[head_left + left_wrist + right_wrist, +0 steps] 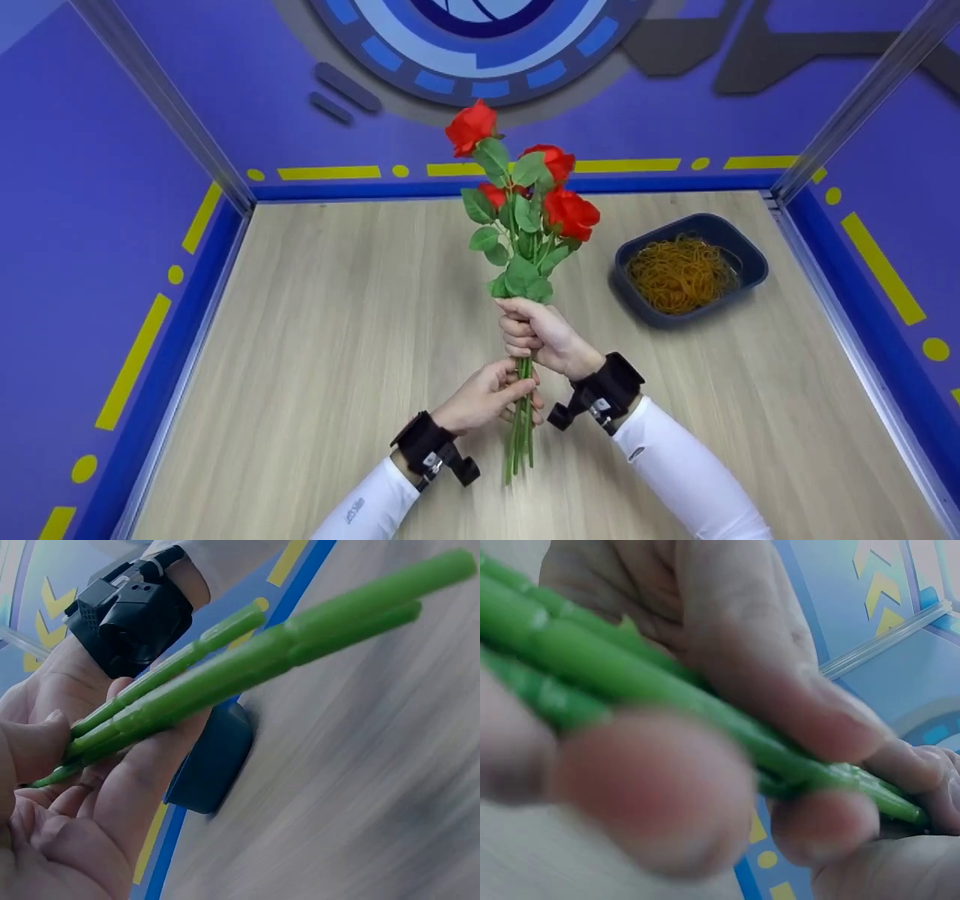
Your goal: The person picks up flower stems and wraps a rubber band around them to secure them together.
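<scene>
A bunch of red roses (571, 214) with green leaves stands out over the table, blooms toward the back wall. My right hand (551, 336) grips the stems just below the lowest leaves, fingers curled round them. Lower down, my left hand (486, 396) holds the stems between thumb and fingers; the cut stem ends (360, 611) stick out past it. In the left wrist view, the left thumb (34, 746) lies against the stems. Close up in the right wrist view, blurred fingertips (660, 787) sit along the green stems (667, 690).
A dark blue open box (750, 259) stands on the right of the wooden table (337, 315), holding a tangle of thin amber bands (679, 274) that look like rubber bands. Blue-purple panels (60, 225) with yellow marks enclose the left, back and right sides.
</scene>
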A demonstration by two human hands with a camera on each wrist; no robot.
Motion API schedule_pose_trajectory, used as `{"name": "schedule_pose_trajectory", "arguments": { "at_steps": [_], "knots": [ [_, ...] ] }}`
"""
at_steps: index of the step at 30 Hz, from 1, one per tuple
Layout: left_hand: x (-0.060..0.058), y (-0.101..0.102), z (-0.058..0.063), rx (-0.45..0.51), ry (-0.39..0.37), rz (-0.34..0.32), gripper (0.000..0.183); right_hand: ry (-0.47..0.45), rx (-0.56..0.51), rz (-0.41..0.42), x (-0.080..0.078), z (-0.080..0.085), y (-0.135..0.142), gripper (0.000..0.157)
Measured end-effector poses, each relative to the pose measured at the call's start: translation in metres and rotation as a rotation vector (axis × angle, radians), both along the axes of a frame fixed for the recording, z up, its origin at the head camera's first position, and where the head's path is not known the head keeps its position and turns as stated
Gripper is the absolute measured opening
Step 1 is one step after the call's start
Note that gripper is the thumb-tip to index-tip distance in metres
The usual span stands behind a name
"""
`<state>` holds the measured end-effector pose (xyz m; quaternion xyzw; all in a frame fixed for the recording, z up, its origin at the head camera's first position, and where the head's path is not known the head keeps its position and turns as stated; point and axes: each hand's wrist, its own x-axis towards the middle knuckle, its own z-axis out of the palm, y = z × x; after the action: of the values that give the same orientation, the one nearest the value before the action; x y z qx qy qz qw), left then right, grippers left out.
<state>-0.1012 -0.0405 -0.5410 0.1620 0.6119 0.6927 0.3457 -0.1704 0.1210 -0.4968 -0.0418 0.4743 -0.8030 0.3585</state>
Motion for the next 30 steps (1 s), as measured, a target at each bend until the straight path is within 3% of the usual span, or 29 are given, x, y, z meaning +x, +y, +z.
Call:
{"name": "schedule_pose_trajectory", "arguments": {
  "at_steps": [5, 11, 15, 18, 25, 30],
  "knots": [
    [0.000, -0.001, 0.002, 0.024, -0.008, 0.007, 0.014, 0.028, 0.103, -0.018, -0.001, 0.003, 0.006, 0.045],
    [0.003, -0.003, 0.008, 0.015, -0.001, 0.021, 0.023, 0.117, 0.058, -0.064, -0.004, 0.007, 0.024, 0.007],
    [0.006, -0.006, 0.010, 0.018, 0.028, 0.060, 0.020, 0.173, 0.019, -0.097, -0.004, 0.009, 0.041, 0.046],
    [0.006, -0.008, 0.011, 0.043, 0.045, 0.124, 0.010, 0.198, 0.018, -0.151, -0.004, 0.007, 0.056, 0.060],
    [-0.001, -0.014, 0.012, 0.133, 0.083, 0.305, 0.011, 0.154, 0.117, -0.409, 0.012, -0.007, 0.077, 0.022],
    [-0.003, -0.011, 0.015, 0.193, 0.126, 0.451, 0.012, 0.075, 0.208, -0.567, 0.029, -0.025, 0.071, 0.017]
  ]
}}
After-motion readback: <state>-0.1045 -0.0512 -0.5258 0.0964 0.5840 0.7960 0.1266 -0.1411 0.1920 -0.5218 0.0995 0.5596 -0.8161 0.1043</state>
